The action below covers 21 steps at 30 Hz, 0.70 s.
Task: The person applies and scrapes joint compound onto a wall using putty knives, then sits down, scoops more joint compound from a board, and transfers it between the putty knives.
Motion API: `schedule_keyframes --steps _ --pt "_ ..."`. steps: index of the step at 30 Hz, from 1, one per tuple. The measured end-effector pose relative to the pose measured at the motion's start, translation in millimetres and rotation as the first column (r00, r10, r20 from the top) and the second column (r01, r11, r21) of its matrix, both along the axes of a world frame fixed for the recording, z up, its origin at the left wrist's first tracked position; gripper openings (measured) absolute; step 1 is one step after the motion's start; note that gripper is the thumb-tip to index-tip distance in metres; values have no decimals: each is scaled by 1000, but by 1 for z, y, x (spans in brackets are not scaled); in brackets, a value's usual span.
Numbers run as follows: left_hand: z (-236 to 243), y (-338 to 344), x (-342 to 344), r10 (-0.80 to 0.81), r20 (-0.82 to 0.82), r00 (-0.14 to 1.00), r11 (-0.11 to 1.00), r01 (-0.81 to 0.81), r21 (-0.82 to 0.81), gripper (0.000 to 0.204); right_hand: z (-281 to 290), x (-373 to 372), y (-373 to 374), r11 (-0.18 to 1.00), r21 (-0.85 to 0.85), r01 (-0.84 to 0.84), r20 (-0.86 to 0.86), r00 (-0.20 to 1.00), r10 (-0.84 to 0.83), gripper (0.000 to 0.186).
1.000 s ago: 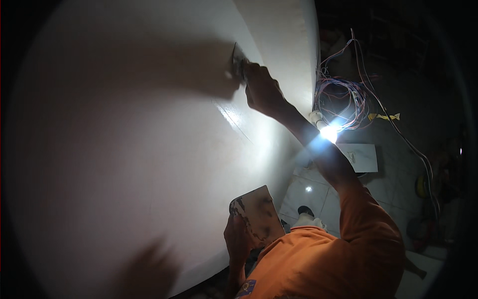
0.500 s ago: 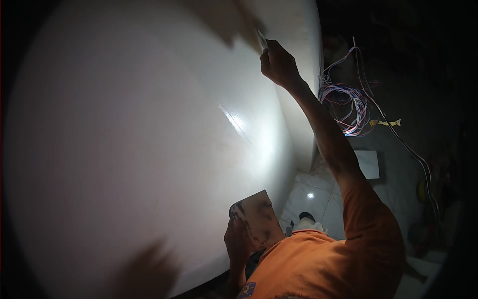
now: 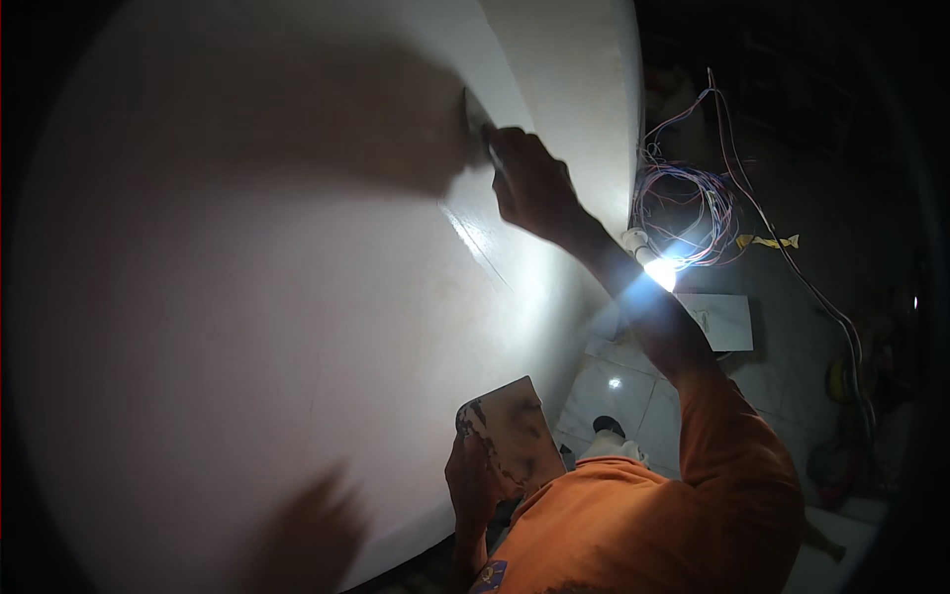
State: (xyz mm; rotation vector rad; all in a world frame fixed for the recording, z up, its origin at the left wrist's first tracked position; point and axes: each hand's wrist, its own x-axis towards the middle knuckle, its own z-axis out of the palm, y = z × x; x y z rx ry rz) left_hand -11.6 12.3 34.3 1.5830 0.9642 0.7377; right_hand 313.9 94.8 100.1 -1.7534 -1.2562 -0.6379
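Note:
A smooth white wall (image 3: 247, 317) fills the left and middle. My right hand (image 3: 539, 188) is closed round a putty knife (image 3: 475, 117), its blade at the wall's upper part. Below the blade, a shiny, wet-looking streak (image 3: 470, 236) slants down the surface. Low in the middle, my left hand (image 3: 469, 475) grips the edge of a flat, brownish board (image 3: 522, 428) with dark smears, held close to my orange shirt. Some of the left fingers are hidden by the board.
A bright bulb (image 3: 661, 273) shines just behind my right forearm. Beyond it lie coiled cables (image 3: 708, 188), a twisted yellow strip (image 3: 770, 241) and a white rectangular panel (image 3: 730, 322) on the tiled floor (image 3: 618, 391). Long wires (image 3: 826, 307) trail along the right.
My right hand with the putty knife has come down and left along the wall, and its shadow has shifted. The bulb has come into sight beside my forearm. My left hand stays put.

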Motion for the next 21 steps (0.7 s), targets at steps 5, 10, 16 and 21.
schedule_keyframes --steps 5,10,16,21 --pt "7 -2 1 -17 -32 999 1000 18 18 39 -45 -36 -30 957 109 -268 259 937 233 56" --pt "1 -1 -1 -26 7 1000 999 25 37 38 2 -15 -64 933 191 -305 -372 857 356 19" --pt "3 -5 0 -11 -56 998 999 13 37 38 54 71 -12 978 206 39 -203 979 4 23" --pt "4 -6 -2 11 2 1000 999 -12 32 39 70 86 10 991 99 88 -152 986 -73 27"
